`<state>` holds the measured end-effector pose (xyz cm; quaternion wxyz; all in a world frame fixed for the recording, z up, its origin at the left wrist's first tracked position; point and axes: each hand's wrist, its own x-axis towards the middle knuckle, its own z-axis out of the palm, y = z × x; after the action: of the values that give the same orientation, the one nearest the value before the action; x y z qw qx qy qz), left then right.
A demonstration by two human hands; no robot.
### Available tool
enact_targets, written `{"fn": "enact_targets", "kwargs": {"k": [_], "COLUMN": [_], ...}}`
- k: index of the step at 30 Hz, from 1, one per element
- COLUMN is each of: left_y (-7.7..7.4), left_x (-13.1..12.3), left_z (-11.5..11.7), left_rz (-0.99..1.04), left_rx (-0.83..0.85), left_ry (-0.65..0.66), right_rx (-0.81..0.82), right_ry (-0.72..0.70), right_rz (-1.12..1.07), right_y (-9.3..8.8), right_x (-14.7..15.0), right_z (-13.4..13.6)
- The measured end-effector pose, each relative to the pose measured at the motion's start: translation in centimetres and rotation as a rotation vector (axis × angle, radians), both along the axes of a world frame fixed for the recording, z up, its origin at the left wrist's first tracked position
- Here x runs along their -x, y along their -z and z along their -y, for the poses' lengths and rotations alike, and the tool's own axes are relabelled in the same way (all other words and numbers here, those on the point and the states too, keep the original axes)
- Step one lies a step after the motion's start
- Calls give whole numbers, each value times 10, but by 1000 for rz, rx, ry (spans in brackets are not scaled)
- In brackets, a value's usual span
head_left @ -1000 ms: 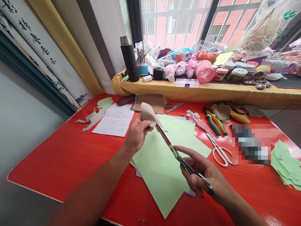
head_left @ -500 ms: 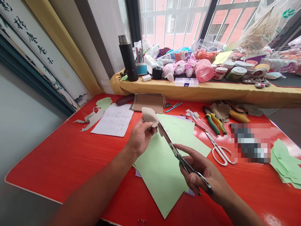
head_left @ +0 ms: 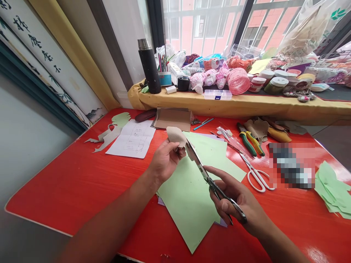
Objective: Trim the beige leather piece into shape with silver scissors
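My left hand (head_left: pixel 168 159) pinches a small beige piece of leather-like material (head_left: pixel 176 136) with a rounded edge. In my right hand (head_left: pixel 233 201) is a pair of dark-handled metal scissors (head_left: pixel 204 172), its fingers around the handles. The blade tips lie at the right edge of the beige piece, and a narrow strip of the material hangs beside the blades. Under both hands, light green sheets (head_left: pixel 189 204) lie on the red table (head_left: pixel 90 193).
White-handled scissors (head_left: pixel 256 177), green-and-yellow pliers (head_left: pixel 249 140) and green paper pieces (head_left: pixel 331 190) lie to the right. A drawn paper pattern (head_left: pixel 133 138) and beige scraps (head_left: pixel 108 138) are at the left. A black thermos (head_left: pixel 149 67) stands on the crowded window ledge.
The beige piece has turned and shifted slightly right in my left hand. A strip along its edge now hangs further down beside the scissor blades.
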<state>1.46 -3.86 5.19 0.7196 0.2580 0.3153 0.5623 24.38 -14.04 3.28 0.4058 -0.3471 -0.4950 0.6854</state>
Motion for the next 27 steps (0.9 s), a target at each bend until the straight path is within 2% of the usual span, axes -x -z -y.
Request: {"fn": "enact_targets", "kwargs": {"k": [7, 15, 20, 24, 27], "left_y": [1, 6, 5, 0, -5], "left_x": [3, 7, 15, 16, 13], "left_z": [-2, -6, -10, -7, -2], "left_rz": [33, -81, -284, -506, -664], "left_rx": [62, 6, -216, -431, -603], "left_ry": [82, 46, -27, -226, -313], "right_rx": [34, 45, 23, 16, 5], "right_ry": [-9, 19, 34, 11, 6], "right_rz": [-1, 15, -19, -58, -63], "right_y": [0, -2, -8, -15, -17], "right_x": [-3, -3, -5, -7, -8], "right_z": [1, 1, 1, 2, 3]}}
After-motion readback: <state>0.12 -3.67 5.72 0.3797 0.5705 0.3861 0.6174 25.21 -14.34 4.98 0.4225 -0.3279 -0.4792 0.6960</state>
